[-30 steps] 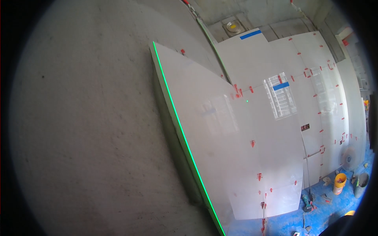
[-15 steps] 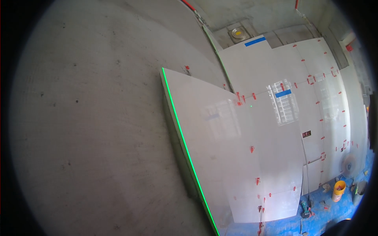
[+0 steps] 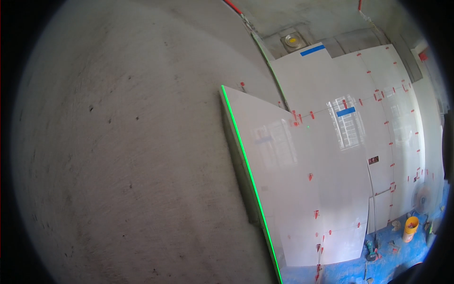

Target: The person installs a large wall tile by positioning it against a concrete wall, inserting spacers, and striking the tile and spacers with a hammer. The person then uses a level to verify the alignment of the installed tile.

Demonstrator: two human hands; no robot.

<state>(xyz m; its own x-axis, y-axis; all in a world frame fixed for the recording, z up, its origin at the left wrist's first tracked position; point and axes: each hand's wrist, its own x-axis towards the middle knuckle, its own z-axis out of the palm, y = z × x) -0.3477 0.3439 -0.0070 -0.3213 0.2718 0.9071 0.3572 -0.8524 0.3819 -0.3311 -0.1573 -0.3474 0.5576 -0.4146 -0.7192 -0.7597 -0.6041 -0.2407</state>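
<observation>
Neither of my hands shows in the head view. Large glossy white tiles cover the wall in the middle and on the right. Red tile-levelling clips sit along their joints. A bright green laser line runs down the left edge of the tiling. Left of it stretches a bare grey plaster wall with small dark marks. Two strips of blue tape are stuck on the tiles. A green-edged strip marks the corner above them.
Blue sheeting covers the floor at lower right. On it are a yellow bucket, a teal-and-black power tool, scraps and a fan. A cable hangs by the wall. A drain-like fitting is at the top.
My view has turned slightly left, so the tiles, laser line and bucket appear farther right. Nothing in the room has visibly moved.
</observation>
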